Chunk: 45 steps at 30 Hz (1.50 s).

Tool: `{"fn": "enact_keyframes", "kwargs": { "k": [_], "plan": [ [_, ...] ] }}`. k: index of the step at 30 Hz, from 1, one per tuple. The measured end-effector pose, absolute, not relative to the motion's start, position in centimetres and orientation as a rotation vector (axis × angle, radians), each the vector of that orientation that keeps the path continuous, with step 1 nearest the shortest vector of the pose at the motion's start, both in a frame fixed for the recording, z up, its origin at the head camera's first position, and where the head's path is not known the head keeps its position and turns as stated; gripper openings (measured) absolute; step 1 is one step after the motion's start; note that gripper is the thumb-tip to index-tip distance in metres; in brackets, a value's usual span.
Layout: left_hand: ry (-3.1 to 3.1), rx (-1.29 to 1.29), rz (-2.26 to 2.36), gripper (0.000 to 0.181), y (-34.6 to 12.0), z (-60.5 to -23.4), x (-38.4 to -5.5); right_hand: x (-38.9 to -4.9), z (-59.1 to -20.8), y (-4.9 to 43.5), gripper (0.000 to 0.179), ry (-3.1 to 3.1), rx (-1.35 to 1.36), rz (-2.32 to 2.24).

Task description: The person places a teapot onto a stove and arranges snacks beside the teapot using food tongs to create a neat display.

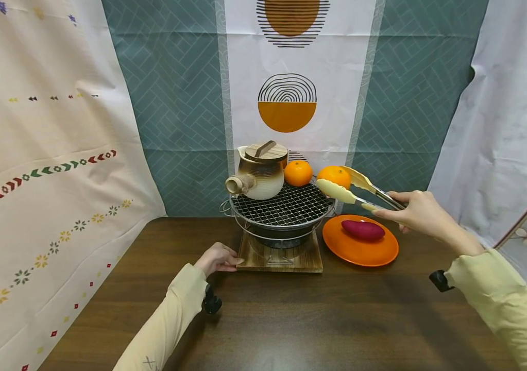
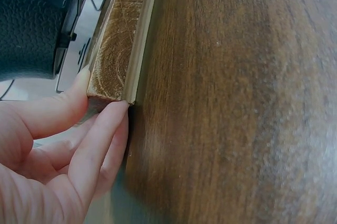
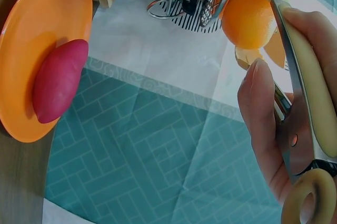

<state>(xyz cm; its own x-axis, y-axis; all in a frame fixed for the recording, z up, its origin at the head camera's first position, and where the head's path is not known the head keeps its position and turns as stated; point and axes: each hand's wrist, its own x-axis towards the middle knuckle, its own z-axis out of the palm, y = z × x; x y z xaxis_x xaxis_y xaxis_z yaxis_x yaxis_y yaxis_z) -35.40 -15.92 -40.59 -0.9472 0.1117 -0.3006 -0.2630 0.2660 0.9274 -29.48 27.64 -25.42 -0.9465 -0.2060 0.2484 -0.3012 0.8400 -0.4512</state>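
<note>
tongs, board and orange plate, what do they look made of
Tongs: seemingly metal, shiny and riveted; pale yellow tips matte, perhaps silicone or plastic. Board: apparently wood, by the rough grain rings on its end. Orange plate: smooth with a soft sheen, perhaps plastic or glazed ceramic.

The tongs (image 1: 336,191) are silver with cream tips. The citrus fruits (image 1: 334,176) and plate (image 1: 358,257) are orange; the sweet potato (image 1: 363,230) is magenta-purple. The pot (image 1: 263,186) is off-white, brown-shaded at the neck. The grill mesh (image 1: 286,206) is black. The wooden base (image 1: 253,261) and counter (image 1: 272,314) are grained brown. The backdrop (image 1: 175,103) is teal with paler herringbone lines.
</note>
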Motion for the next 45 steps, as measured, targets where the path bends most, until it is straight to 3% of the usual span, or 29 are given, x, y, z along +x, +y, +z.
{"fn": "enact_keyframes", "kwargs": {
  "k": [20, 45],
  "plan": [
    [2.241, -0.126, 1.735, 0.04, -16.1, -40.6, -35.3, -30.0, -25.1, 26.6, 0.089, -2.879, 0.453, 0.725],
    [2.228, -0.137, 1.725, 0.041, -16.0, -40.6, -35.5, -30.6, -25.7, 26.2, 0.086, -2.88, 0.471, 0.754]
  ]
}}
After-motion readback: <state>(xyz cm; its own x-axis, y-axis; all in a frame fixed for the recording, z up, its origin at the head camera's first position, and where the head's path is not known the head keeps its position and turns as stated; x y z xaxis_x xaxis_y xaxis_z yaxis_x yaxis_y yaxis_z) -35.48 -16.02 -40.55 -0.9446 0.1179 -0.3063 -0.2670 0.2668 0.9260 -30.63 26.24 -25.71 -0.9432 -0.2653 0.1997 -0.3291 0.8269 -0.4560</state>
